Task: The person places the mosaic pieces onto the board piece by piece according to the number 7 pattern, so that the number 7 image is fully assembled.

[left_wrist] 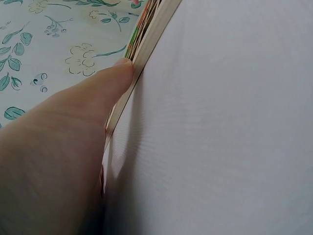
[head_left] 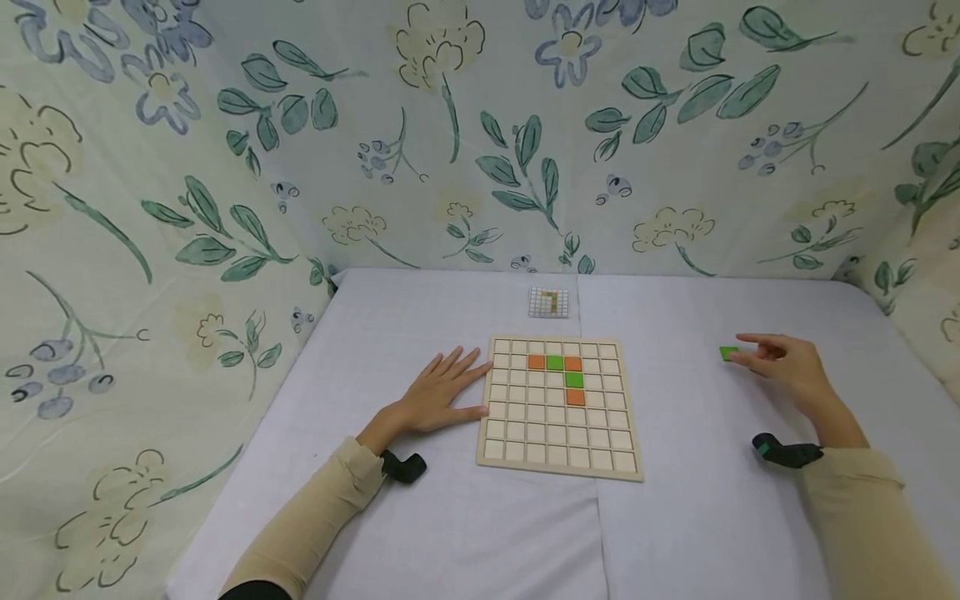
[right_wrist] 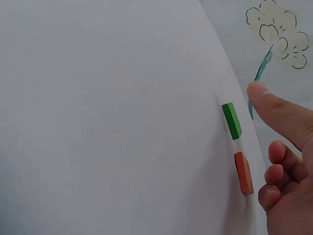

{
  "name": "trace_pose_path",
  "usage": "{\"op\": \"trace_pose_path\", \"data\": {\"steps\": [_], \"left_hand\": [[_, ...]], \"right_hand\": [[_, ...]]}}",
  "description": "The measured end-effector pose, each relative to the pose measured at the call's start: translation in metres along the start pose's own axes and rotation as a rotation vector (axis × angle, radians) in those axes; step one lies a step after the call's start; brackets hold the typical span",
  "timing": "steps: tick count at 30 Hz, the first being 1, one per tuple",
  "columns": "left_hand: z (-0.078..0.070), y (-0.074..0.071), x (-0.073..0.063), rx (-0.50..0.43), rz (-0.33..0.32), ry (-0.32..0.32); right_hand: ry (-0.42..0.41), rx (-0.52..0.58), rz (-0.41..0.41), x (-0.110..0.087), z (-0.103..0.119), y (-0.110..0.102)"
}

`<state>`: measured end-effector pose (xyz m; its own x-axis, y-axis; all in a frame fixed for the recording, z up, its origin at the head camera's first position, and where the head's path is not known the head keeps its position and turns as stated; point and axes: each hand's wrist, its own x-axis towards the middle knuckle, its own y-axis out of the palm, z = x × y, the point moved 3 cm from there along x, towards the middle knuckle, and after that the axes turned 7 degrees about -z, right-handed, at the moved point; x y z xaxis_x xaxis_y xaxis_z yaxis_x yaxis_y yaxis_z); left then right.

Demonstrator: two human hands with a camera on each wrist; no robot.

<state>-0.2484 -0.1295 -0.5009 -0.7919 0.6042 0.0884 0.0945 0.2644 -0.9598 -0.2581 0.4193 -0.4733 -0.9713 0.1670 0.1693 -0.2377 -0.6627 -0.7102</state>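
A square wooden grid board (head_left: pixel 558 473) lies on the table, with several orange and green tiles in its upper cells. They make a short row with a column running down from its right end. My left hand (head_left: pixel 438 396) lies with spread fingers beside the board, thumb and fingertips at its left edge. Off to the right, my right hand (head_left: pixel 791 371) hovers by a loose green tile (head_left: pixel 728 353), thumb and forefinger apart. In the right wrist view this green tile stands free of the fingers, and an orange tile (right_wrist: pixel 244 174) lies close by; the hand hides it in the head view.
Behind the board lies a small grid card (head_left: pixel 548 302) showing an orange and green pattern. White cloth (head_left: pixel 675 517) covers the table. Floral curtains (head_left: pixel 420 183) hang behind and at both sides. Each wrist wears a black device (head_left: pixel 405 468).
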Motion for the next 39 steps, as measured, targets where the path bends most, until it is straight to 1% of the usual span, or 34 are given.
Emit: {"op": "trace_pose_path", "data": {"steps": [3,7,11,17,22,28,35,39], "left_hand": [[0.001,0.002,0.001,0.013,0.01,-0.007],[0.003,0.003,0.002,0.022,0.02,-0.015],[0.003,0.004,0.002,0.021,0.019,-0.012],[0.003,0.002,0.002,0.014,0.023,-0.014],[0.003,0.002,0.002,0.01,0.021,-0.014],[0.003,0.003,0.001,0.012,0.017,-0.013],[0.003,0.002,0.001,0.012,0.003,-0.009],[0.003,0.002,0.0,0.01,0.0,-0.006]], "right_hand": [[0.015,-0.039,0.039,0.006,-0.005,-0.001],[0.017,-0.063,0.082,0.012,-0.011,-0.002],[0.023,-0.056,0.128,0.014,-0.014,-0.004],[0.044,-0.051,0.166,0.016,-0.021,-0.004],[0.025,-0.077,0.177,0.02,-0.026,-0.003],[0.017,-0.079,0.192,0.019,-0.024,0.0],[0.006,-0.088,0.157,0.016,-0.019,0.001],[-0.011,-0.104,0.12,0.014,-0.019,0.003]]}}
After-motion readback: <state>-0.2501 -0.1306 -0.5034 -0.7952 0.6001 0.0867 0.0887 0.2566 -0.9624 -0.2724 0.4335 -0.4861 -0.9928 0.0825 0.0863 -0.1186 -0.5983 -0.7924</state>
